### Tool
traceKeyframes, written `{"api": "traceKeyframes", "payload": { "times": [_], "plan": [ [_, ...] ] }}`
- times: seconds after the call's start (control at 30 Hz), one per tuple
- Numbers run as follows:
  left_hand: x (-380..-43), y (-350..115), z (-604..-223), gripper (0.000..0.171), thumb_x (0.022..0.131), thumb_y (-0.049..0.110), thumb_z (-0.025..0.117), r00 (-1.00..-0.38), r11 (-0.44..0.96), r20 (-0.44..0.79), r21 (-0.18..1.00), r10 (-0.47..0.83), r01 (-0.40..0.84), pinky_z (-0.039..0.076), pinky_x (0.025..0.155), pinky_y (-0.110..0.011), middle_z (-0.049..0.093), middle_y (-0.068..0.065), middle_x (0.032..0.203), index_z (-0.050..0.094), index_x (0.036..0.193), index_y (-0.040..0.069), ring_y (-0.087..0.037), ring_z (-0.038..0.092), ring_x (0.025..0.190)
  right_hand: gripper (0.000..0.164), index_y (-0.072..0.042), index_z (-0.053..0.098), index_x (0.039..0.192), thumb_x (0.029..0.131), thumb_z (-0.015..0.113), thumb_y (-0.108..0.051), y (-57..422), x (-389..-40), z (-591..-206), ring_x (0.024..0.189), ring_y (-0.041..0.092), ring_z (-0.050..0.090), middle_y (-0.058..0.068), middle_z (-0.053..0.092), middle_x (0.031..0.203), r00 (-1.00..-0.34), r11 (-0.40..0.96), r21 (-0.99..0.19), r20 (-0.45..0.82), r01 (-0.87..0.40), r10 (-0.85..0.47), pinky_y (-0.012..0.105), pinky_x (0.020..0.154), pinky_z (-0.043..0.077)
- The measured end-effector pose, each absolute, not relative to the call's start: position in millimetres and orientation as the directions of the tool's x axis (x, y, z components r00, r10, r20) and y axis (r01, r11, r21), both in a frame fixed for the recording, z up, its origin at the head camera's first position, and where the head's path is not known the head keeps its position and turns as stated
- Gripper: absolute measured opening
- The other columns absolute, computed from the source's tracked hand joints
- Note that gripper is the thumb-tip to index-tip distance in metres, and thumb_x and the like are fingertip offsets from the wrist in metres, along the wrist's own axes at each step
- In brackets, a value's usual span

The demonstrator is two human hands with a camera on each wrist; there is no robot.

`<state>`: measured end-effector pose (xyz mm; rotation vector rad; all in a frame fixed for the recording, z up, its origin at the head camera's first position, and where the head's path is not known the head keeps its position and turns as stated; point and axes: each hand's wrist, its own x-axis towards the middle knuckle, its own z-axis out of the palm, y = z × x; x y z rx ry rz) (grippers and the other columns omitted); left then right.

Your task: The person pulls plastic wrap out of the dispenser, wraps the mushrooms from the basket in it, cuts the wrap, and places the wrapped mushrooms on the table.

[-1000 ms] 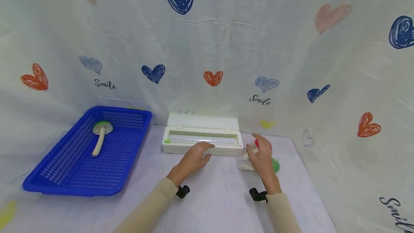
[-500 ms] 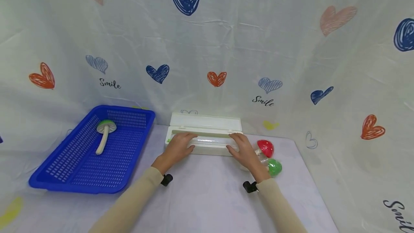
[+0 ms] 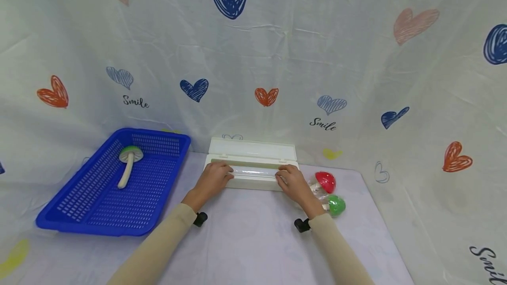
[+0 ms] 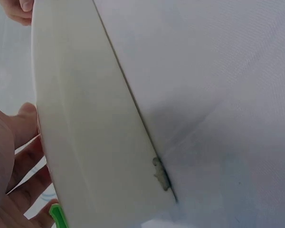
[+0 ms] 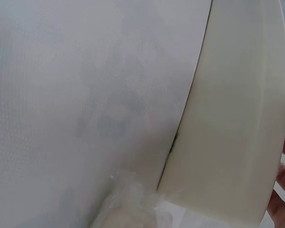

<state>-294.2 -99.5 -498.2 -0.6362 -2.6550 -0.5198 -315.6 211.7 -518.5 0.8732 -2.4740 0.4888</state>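
A long white cling film box [image 3: 253,183] stands against the back curtain with its lid [image 3: 251,148] up. Inside lies a shiny roll of cling film [image 3: 254,171]. My left hand [image 3: 213,180] pinches the film at the roll's left part, thumb at the front rim and fingers over the opening. At the right part my right hand [image 3: 295,184] does the same, with thumb and fingers curled in. In the left wrist view, the left thumb [image 4: 26,124] meets the box's edge close to a green slider [image 4: 58,216]. The box's wall hides the fingertips in the right wrist view.
A blue basket [image 3: 154,214] at the left holds a green-capped toy mushroom [image 3: 127,168]. Beside my right wrist lie a red-capped mushroom [image 3: 326,182] and a green-capped mushroom [image 3: 336,206], both in clear plastic. A heart-printed curtain [image 3: 293,47] hangs behind the table.
Both hands have come to the box, the left moving left and the right moving away from the wrapped mushrooms. Over the last half second thumbs and fingers have drawn together at the roll.
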Motion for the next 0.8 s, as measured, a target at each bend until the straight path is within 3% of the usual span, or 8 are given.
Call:
{"api": "traceKeyframes", "payload": {
  "times": [0.2,0.4,0.5,0.7,0.8],
  "plan": [
    [-297.9,-97.9,-495.1,0.005,0.092,0.013,0.076,-0.857,0.844,0.403,0.29,0.321,0.452,0.055,0.089,-0.048,0.076,-0.004,0.092,0.08,0.093,0.01,-0.025,0.072,0.093,0.008,0.001,0.073,0.097,0.096,0.07,-0.006,209.6,-320.2,-517.7,0.104,0.039,0.066,0.017,0.071,0.103,-0.711,0.754,-0.18,0.523,-0.632,-0.47,0.051,0.094,0.055],
    [-300.1,-94.2,-490.3,0.007,0.096,0.012,0.071,-0.888,0.862,0.369,0.316,0.274,0.397,0.056,0.087,-0.048,0.077,-0.008,0.095,0.077,0.095,0.007,-0.029,0.073,0.095,0.012,0.0,0.069,0.099,0.101,0.064,-0.011,205.8,-320.9,-513.5,0.103,0.037,0.065,0.015,0.069,0.1,-0.791,0.787,-0.258,0.45,-0.56,-0.415,0.05,0.092,0.055],
    [-301.4,-93.1,-488.4,0.01,0.099,0.014,0.069,-0.908,0.857,0.329,0.355,0.259,0.373,0.056,0.09,-0.049,0.076,-0.008,0.097,0.074,0.101,0.006,-0.031,0.072,0.097,0.013,-0.003,0.068,0.095,0.099,0.066,-0.015,204.9,-320.9,-511.9,0.107,0.037,0.063,0.014,0.067,0.102,-0.823,0.792,-0.302,0.408,-0.53,-0.395,0.05,0.096,0.054],
    [-305.9,-93.9,-487.9,0.038,0.093,0.025,0.076,-0.932,0.857,0.243,0.382,0.268,0.346,0.053,0.092,-0.047,0.069,-0.005,0.09,0.072,0.123,0.001,-0.029,0.066,0.092,0.008,-0.006,0.067,0.095,0.098,0.069,-0.013,203.9,-322.2,-508.9,0.11,0.033,0.063,0.012,0.066,0.105,-0.859,0.785,-0.371,0.339,-0.497,-0.383,0.046,0.099,0.054],
    [-306.5,-94.9,-489.3,0.026,0.091,0.018,0.078,-0.913,0.838,0.287,0.384,0.291,0.388,0.054,0.086,-0.045,0.068,-0.006,0.089,0.077,0.112,0.003,-0.027,0.064,0.086,0.004,-0.006,0.068,0.099,0.099,0.068,-0.01,203.5,-321.9,-506.6,0.105,0.03,0.067,0.011,0.071,0.103,-0.877,0.787,-0.4,0.313,-0.469,-0.364,0.044,0.094,0.056]
  ]
}}
